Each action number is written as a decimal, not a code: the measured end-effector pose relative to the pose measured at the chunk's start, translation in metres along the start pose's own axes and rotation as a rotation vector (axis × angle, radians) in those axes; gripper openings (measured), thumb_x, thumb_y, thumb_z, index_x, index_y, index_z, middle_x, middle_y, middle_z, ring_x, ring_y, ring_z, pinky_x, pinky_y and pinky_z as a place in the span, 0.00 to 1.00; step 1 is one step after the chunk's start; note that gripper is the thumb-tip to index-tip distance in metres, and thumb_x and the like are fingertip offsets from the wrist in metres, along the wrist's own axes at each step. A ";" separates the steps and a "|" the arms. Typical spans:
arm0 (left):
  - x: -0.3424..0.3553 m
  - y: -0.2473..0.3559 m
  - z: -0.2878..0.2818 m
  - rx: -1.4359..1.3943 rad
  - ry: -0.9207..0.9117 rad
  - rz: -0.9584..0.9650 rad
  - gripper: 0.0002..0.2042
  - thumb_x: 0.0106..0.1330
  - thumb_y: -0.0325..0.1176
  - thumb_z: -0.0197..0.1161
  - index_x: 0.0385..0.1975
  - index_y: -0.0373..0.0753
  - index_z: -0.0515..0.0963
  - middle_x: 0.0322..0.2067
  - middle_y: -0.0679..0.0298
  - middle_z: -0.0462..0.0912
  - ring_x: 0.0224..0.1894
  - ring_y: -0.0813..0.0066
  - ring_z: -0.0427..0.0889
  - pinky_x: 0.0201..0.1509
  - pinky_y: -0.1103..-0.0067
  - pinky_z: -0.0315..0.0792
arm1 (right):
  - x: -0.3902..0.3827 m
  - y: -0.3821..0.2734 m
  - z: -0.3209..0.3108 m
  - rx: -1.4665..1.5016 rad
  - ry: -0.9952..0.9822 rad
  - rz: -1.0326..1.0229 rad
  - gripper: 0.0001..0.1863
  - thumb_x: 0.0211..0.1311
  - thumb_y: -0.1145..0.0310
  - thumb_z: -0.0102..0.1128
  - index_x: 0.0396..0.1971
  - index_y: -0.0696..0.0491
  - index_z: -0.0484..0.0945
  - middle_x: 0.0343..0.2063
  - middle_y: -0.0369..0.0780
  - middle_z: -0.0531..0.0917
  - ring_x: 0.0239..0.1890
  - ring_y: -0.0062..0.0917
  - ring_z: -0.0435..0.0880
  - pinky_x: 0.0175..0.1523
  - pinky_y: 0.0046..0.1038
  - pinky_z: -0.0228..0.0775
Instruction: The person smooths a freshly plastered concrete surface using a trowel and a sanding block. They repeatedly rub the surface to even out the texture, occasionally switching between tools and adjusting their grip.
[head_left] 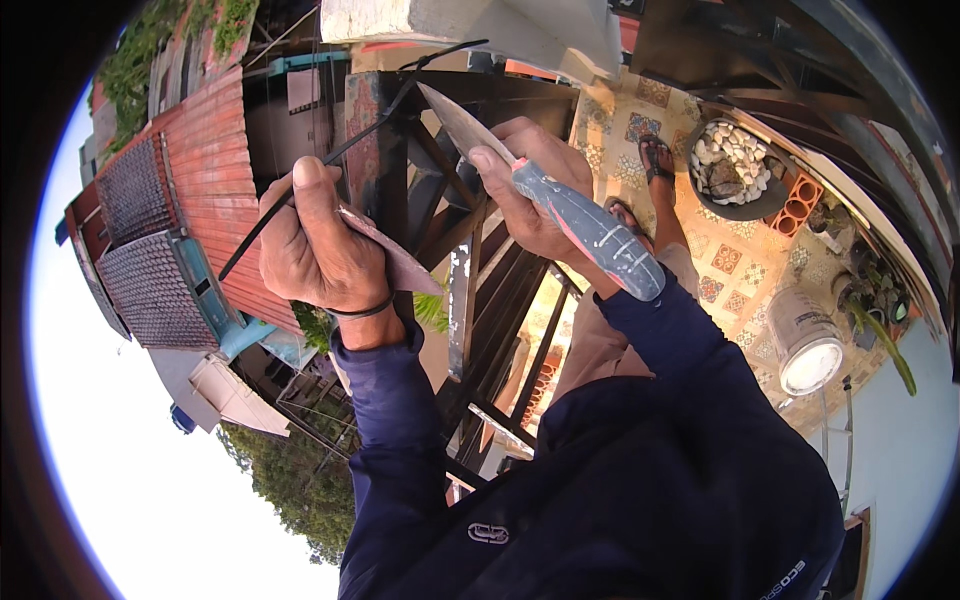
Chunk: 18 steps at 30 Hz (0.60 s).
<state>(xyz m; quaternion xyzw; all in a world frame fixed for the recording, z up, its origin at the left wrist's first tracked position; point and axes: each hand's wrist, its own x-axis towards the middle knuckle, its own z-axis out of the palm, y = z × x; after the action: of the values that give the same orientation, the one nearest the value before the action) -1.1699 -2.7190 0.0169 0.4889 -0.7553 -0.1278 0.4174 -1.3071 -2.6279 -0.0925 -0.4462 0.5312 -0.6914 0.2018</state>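
Observation:
My left hand (325, 235) is closed, its thumb pressed down on a thin black cable (372, 134) that runs diagonally past the fingers. In the same hand sits a folded piece of pinkish-brown sandpaper (388, 245), jutting out below the palm. My right hand (535, 185) grips a putty knife (600, 228) with a grey and red handle spotted with white paint. Its metal blade points up and left, with the tip near the cable; whether they touch I cannot tell. Behind both hands stands a dark metal railing (462, 300) with worn, whitish patches.
Below on the patterned tile floor (728, 262) are a round planter of pale stones (733, 165), a hollow clay brick (797, 205), a white bucket (805, 345) and potted plants (880, 275). Beyond the railing lie red metal roofing (215, 150) and trees (290, 490). A white ledge (480, 25) is above.

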 end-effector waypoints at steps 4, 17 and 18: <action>0.002 -0.007 0.001 -0.085 -0.038 -0.028 0.15 0.79 0.33 0.69 0.32 0.27 0.86 0.28 0.59 0.89 0.26 0.81 0.78 0.30 0.81 0.69 | -0.023 -0.006 -0.027 0.067 0.000 0.111 0.09 0.78 0.69 0.70 0.47 0.58 0.85 0.35 0.44 0.83 0.34 0.36 0.87 0.37 0.36 0.78; -0.014 0.031 -0.021 0.094 -0.209 0.110 0.16 0.77 0.38 0.75 0.30 0.30 0.87 0.20 0.67 0.80 0.26 0.85 0.71 0.29 0.82 0.65 | -0.161 -0.040 -0.175 -0.357 -0.303 0.743 0.16 0.75 0.64 0.73 0.58 0.51 0.87 0.41 0.40 0.84 0.39 0.30 0.87 0.46 0.32 0.79; -0.026 0.039 -0.029 0.036 -0.225 0.107 0.17 0.77 0.40 0.74 0.31 0.31 0.87 0.19 0.69 0.78 0.25 0.86 0.71 0.29 0.82 0.64 | -0.167 -0.041 -0.178 -0.286 -0.217 0.830 0.15 0.75 0.65 0.74 0.56 0.51 0.88 0.40 0.40 0.83 0.39 0.29 0.87 0.46 0.32 0.79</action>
<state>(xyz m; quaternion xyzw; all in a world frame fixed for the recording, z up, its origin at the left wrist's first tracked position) -1.1682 -2.6714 0.0455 0.4378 -0.8245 -0.1456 0.3275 -1.3598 -2.3887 -0.1288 -0.2886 0.7313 -0.4207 0.4527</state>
